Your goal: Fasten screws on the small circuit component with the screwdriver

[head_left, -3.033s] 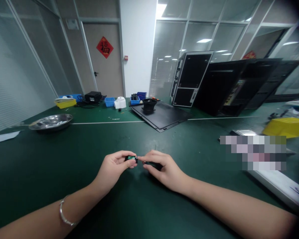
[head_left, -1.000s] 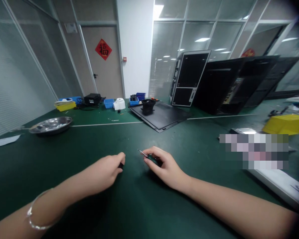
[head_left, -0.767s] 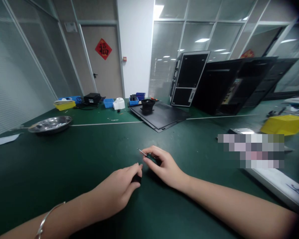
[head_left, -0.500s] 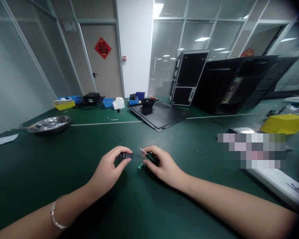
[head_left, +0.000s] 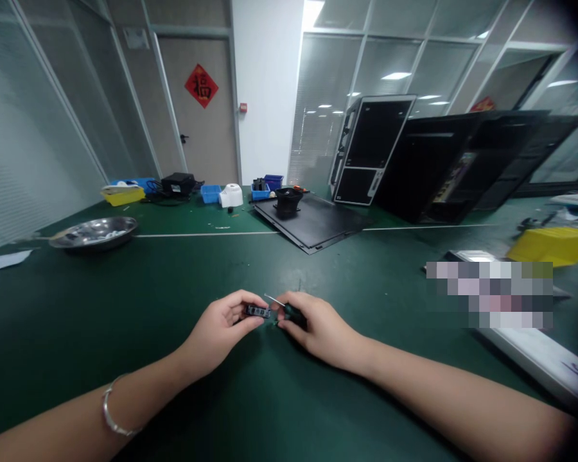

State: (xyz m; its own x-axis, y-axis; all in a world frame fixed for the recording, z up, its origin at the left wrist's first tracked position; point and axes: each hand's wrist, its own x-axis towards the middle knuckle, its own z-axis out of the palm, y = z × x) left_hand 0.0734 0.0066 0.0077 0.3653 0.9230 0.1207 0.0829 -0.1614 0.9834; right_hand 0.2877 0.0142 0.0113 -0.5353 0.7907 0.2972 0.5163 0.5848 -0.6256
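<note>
Between the thumb and fingers of my left hand (head_left: 221, 326) is a small black rectangular part (head_left: 258, 312) with round recesses along its face. My right hand (head_left: 313, 321) is closed around a screwdriver (head_left: 295, 314) with a dark handle. Its thin metal shaft points up and left, the tip close above the black part; whether they touch I cannot tell. A small green piece (head_left: 275, 323) shows by my right fingertips, mostly hidden. Both hands are just over the green tabletop (head_left: 250, 398).
A metal bowl (head_left: 96, 233) with small items stands at the left. Ahead lies a black panel (head_left: 318, 221) bearing a black holder (head_left: 288, 201). Computer cases (head_left: 373, 147) rise at the back right. A white box (head_left: 534, 353) and a yellow bin (head_left: 551, 246) are at the right.
My left hand has brought the black part right and slightly down, closer to the screwdriver tip. The green piece, plainer before, is now mostly covered. The view has shifted slightly.
</note>
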